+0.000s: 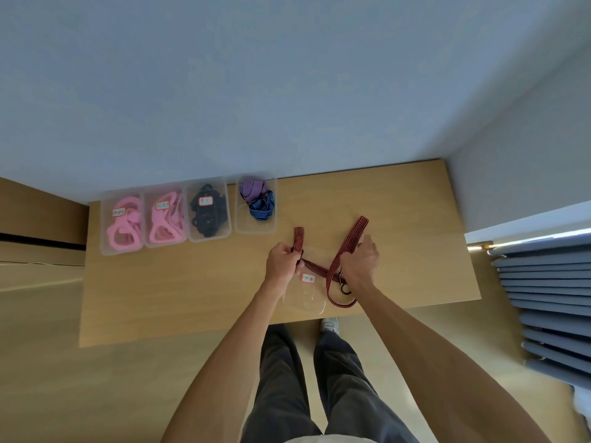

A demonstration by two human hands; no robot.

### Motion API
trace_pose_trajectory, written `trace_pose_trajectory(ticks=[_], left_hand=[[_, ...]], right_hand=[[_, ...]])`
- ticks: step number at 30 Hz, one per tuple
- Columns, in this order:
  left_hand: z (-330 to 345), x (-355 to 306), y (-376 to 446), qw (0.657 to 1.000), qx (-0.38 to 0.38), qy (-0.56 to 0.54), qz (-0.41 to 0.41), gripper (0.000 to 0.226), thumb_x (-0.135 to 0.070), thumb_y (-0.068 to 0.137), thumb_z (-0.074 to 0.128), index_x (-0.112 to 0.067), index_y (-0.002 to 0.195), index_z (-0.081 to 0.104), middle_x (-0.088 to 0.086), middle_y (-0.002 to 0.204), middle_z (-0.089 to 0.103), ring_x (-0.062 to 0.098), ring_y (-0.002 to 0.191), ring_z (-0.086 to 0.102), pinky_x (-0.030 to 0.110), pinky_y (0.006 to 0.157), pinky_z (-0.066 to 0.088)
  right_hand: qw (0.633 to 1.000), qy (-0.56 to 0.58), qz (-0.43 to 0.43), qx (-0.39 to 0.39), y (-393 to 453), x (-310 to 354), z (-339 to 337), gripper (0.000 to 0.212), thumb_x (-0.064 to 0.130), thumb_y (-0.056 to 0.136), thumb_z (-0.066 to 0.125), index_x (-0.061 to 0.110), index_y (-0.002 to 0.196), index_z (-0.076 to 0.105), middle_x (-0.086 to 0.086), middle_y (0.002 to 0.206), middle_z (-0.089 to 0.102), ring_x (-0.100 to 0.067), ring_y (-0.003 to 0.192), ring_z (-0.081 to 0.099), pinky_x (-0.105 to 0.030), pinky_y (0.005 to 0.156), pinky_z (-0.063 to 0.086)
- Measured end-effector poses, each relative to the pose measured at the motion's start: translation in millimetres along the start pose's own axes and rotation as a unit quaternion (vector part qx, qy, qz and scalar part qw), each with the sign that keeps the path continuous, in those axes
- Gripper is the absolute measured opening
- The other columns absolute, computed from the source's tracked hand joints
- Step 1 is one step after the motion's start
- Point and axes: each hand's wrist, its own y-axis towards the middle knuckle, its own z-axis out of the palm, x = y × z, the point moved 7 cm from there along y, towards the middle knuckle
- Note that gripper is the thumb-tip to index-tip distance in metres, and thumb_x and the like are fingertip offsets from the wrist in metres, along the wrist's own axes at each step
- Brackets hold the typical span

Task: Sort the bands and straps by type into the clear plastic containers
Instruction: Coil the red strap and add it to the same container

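Wooden table (198, 302), both hands gripping red strap (347, 241)

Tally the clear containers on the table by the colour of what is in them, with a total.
Pink bands: 2
Black straps: 1
Blue and purple striped straps: 1
Red striped strap, held over it by both hands: 1
Total: 5

Matt wooden table (192, 298), clear plastic containers (209, 215), woven cloth strap (347, 243).
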Motion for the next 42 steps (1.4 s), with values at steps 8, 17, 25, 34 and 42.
trace_pose_trajectory(ticks=[8,17,25,34,42], left_hand=[[12,-75,-27,0.968,0.224,0.001,0.115,0.032,0.007,0.091,0.06,-0.007,0.118,0.069,0.009,0.074,0.068,0.017,0.065,0.054,0.02,0.056,0.04],[-26,-148,-63,0.986,0.023,-0.028,0.161,0.009,-0.003,0.09,0.068,-0.006,0.082,0.065,0.005,0.066,0.073,0.011,0.051,0.05,0.017,0.044,0.037],[-55,-201,-113,0.92,-0.2,0.158,0.297,0.015,-0.006,0.087,0.066,0.0,0.098,0.075,0.011,0.094,0.075,0.024,0.086,0.068,0.035,0.083,0.054],[-63,-247,-164,0.863,0.007,0.342,0.372,0.029,0.0,0.089,0.053,-0.019,0.069,0.062,-0.008,0.054,0.058,-0.001,0.047,0.048,0.02,0.054,0.034],[-111,-277,-196,0.898,0.157,0.094,0.4,0.018,0.001,0.097,0.055,-0.005,0.095,0.072,0.007,0.07,0.068,0.015,0.061,0.051,0.02,0.059,0.042]], right_hand=[[0.964,0.064,-0.199,0.163,-20,78,8,0.051,-0.011,0.084,0.052,0.009,0.13,0.062,-0.007,0.126,0.066,-0.02,0.122,0.057,-0.035,0.109,0.043],[0.933,0.165,-0.254,0.193,-57,149,-32,0.014,0.01,0.096,0.052,0.007,0.099,0.066,-0.009,0.071,0.072,-0.02,0.055,0.067,-0.032,0.055,0.052],[0.885,-0.02,-0.388,0.255,-101,193,-49,0.018,0.01,0.074,0.068,0.018,0.09,0.071,0.007,0.058,0.057,-0.012,0.047,0.056,-0.021,0.051,0.045],[0.837,-0.022,-0.529,0.138,-133,265,-87,0.019,-0.003,0.086,0.061,0.006,0.098,0.071,-0.003,0.09,0.066,-0.016,0.083,0.061,-0.031,0.081,0.05],[0.847,0.201,-0.397,0.29,-151,288,-89,0.01,0.005,0.091,0.064,0.006,0.098,0.071,-0.011,0.083,0.074,-0.011,0.073,0.067,-0.017,0.069,0.051]])
